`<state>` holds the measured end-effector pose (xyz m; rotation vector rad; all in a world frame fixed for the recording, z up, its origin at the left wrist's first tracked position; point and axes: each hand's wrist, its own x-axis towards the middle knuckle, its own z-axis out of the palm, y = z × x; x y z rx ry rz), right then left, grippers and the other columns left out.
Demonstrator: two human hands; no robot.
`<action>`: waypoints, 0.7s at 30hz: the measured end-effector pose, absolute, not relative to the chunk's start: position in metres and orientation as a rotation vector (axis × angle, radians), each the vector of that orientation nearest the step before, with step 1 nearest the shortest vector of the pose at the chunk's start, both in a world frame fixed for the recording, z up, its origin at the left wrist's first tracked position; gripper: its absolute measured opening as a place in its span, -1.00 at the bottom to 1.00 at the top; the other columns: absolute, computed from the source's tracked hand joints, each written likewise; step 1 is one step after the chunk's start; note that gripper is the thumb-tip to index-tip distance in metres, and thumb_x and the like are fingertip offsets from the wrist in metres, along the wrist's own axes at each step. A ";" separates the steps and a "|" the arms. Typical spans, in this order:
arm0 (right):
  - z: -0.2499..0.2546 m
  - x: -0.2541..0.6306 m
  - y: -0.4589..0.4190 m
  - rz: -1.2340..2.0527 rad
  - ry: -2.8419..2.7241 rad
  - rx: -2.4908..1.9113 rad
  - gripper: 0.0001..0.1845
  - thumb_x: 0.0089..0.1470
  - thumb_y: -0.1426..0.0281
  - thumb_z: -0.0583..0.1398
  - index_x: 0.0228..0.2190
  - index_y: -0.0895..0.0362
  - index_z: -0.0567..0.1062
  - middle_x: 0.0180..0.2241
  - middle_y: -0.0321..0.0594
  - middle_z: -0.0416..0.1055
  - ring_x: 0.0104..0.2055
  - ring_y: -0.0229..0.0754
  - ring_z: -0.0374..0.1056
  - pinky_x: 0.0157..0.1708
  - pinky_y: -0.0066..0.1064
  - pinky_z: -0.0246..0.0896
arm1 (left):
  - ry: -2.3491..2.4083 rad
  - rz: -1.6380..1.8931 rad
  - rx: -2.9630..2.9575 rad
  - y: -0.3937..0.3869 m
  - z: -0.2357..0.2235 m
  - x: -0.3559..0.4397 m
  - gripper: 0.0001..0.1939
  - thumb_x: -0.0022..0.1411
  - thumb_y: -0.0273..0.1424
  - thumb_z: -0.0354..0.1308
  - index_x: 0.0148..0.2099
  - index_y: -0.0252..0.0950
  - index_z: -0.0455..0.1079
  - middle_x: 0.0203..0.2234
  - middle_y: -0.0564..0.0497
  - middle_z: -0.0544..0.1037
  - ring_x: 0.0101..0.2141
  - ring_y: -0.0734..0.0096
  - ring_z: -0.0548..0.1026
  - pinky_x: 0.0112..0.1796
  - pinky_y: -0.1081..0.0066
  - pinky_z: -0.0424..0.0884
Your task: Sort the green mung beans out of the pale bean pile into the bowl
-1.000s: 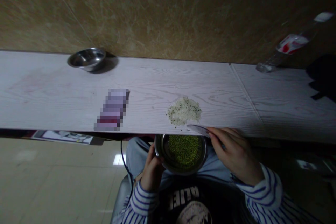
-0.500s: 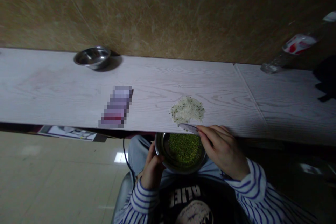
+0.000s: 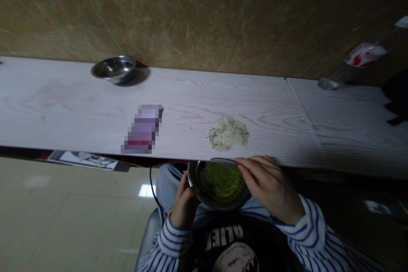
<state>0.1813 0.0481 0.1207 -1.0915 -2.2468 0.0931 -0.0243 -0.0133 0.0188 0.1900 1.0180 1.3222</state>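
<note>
My left hand (image 3: pixel 185 205) grips the left rim of a steel bowl (image 3: pixel 204 199), held below the table's front edge over the lap. Green mung beans (image 3: pixel 223 180) cover much of the bowl's bottom. Between the thumb and fingers of my right hand (image 3: pixel 269 185) is a thin, flat, round-ended scraper (image 3: pixel 223 161), its exact kind unclear. It lies along the table edge, above the beans at the bowl's far side. On the table just beyond is a pile of white grains (image 3: pixel 228 134) that look like rice, flecked with dark green bits.
A second steel bowl (image 3: pixel 114 69) sits at the back left by the wall. A blurred-out flat rectangular object (image 3: pixel 143 128) lies left of the pile. At the right stand a clear plastic bottle (image 3: pixel 360 56) and a dark object (image 3: pixel 397 95). The table (image 3: pixel 178 136) is narrow.
My right hand has drawn the scraper from the pile's near side back to the table edge, over the bowl. A few specks near the edge are gone. The left hand stays on the bowl.
</note>
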 end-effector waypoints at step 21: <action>0.113 0.190 0.083 -0.105 -2.148 -1.251 -0.77 0.28 0.51 0.13 -0.12 0.14 0.56 -0.33 -0.13 0.65 -0.32 -0.08 0.56 -0.26 -0.24 0.46 | 1.042 1.320 0.216 -0.012 0.014 -0.026 -0.50 -0.03 -0.42 0.28 0.03 -0.09 0.55 -0.16 -0.03 0.65 -0.15 0.05 0.57 -0.28 0.26 0.47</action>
